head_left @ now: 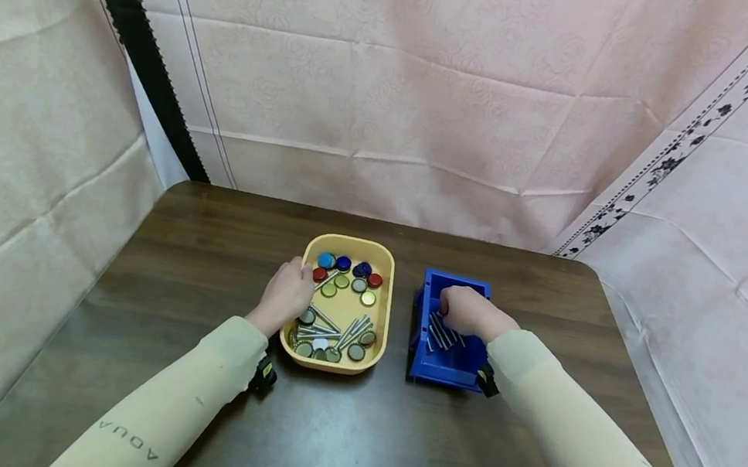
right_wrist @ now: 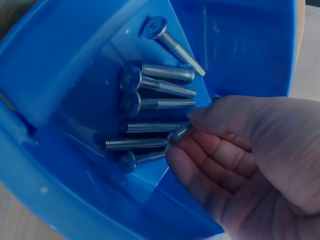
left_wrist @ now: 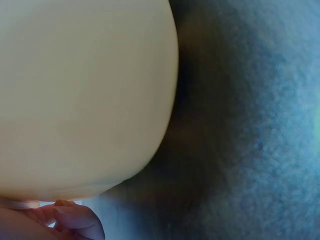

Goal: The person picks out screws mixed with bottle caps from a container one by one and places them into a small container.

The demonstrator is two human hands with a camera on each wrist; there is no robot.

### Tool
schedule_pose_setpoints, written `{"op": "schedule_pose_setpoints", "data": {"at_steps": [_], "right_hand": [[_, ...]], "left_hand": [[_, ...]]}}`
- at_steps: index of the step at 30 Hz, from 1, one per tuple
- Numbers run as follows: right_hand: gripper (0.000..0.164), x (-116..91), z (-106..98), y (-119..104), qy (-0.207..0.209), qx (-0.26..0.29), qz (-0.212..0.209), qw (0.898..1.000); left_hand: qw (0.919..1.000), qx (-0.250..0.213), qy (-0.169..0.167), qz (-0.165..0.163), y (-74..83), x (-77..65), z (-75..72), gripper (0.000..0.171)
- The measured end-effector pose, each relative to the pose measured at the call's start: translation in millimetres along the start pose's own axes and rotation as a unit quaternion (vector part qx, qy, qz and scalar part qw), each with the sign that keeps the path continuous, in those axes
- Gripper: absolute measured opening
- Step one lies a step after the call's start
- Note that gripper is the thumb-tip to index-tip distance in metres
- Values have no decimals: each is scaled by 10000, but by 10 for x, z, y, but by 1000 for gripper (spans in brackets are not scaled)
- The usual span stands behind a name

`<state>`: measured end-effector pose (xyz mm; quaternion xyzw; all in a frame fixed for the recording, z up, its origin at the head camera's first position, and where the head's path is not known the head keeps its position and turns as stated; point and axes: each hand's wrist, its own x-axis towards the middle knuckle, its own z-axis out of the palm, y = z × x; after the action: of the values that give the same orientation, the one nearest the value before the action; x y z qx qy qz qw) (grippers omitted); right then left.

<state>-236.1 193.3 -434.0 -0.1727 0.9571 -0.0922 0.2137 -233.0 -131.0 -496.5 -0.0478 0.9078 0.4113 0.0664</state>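
Observation:
A yellow tray (head_left: 340,306) holds bottle caps (head_left: 359,285) and long silver bolts (head_left: 355,332). At its left rim my left hand (head_left: 288,295) grips the edge; the left wrist view shows mostly the tray's outer wall (left_wrist: 85,95), with the thumb and fingertips (left_wrist: 80,220) at its rim. My right hand (head_left: 472,314) reaches into a blue bin (head_left: 446,371) to the right. Between thumb and forefinger the right hand pinches a bolt (right_wrist: 181,133), its threaded end showing. Several other bolts (right_wrist: 162,87) lie on the bin floor.
Both containers stand apart on a dark wooden table (head_left: 218,245). Pale cloth (head_left: 389,111) hangs behind the table and at both sides. Blue and red caps (head_left: 343,263) lie toward the tray's far end.

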Motion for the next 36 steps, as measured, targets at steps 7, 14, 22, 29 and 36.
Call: {"op": "schedule_pose_setpoints", "data": {"at_steps": [7,14,22,29,36], "right_hand": [[8,-7,21,-4,13,-19,39,10000],[8,-2,17,7,33,-117,46,9999],[5,-27,-12,4,38,-75,53,10000],[2,-38,-76,-10,61,43,36,10000],[13,-48,-229,-83,200,100,-13,9997]], "left_hand": [[10000,12,-22,4,-11,17,14,48],[10000,13,1,61,-4,-6,-3,48],[9999,52,36,97,4,-17,-9,48],[9999,68,-23,98,-12,-22,-10,49],[9999,36,0,113,-7,-17,-7,48]]}}
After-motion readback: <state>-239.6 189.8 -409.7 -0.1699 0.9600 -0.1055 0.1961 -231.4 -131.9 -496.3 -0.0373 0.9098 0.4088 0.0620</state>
